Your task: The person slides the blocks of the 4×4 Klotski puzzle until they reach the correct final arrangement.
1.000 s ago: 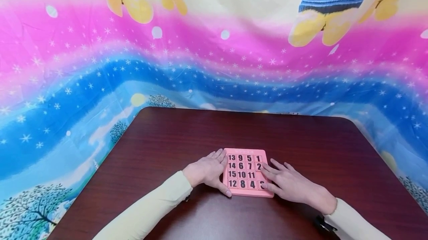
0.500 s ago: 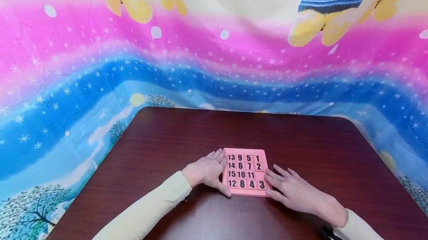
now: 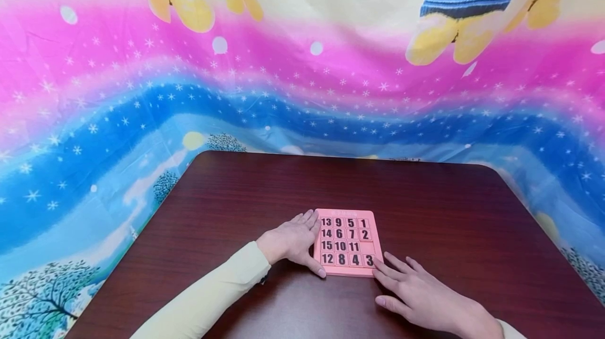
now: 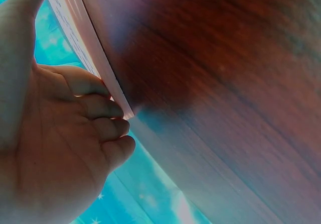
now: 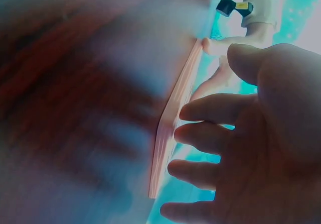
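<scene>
A pink number slide puzzle (image 3: 347, 241) lies flat on the table, its numbered tiles in rows. A gap (image 3: 367, 247) shows in the right column, between the 2 tile and the 3 tile (image 3: 369, 260). My left hand (image 3: 292, 239) rests along the puzzle's left edge, thumb by the near left corner. In the left wrist view, that hand's fingers (image 4: 108, 106) touch the puzzle's side. My right hand (image 3: 420, 294) has its fingers spread beside the near right corner, the index fingertip by the 3 tile, the thumb off the puzzle. Contact there is hard to tell.
The dark brown table (image 3: 264, 187) has rounded far corners. Behind and around it hangs a colourful cloth (image 3: 302, 82) with snowflakes and bear figures. A black strap or clip (image 5: 233, 7) sits at the left sleeve in the right wrist view.
My right hand has drawn back from over the right column toward the near right, uncovering the 2 and 3 tiles. The tiles and my left hand look unmoved.
</scene>
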{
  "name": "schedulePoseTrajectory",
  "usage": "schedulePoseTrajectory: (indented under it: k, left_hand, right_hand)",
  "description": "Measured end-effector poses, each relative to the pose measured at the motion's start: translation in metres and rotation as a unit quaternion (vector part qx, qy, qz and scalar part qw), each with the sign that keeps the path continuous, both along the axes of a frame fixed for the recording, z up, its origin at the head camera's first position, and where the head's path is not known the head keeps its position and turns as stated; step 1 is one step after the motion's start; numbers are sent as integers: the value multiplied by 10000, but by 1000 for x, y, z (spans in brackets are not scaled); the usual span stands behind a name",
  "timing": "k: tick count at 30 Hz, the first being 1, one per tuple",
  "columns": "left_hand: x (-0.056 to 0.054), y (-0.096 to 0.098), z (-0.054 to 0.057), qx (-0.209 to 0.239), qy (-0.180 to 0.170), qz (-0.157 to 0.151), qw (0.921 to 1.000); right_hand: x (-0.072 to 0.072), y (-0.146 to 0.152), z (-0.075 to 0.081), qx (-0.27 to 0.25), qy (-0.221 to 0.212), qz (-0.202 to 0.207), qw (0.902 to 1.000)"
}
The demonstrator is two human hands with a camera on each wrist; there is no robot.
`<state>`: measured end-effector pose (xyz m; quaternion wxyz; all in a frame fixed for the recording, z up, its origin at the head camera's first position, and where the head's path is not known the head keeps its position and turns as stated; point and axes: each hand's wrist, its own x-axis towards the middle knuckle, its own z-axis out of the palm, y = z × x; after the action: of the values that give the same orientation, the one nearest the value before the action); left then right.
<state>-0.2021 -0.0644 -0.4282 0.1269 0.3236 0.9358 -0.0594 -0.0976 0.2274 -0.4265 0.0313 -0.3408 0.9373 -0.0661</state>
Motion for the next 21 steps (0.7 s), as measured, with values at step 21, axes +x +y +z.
schedulePoseTrajectory:
  k: [21]
  left_hand:
    - [-2,0,-1,-9,23,-20,10000]
  right_hand:
    - [-18,-3,-6,12,183,-77,9998]
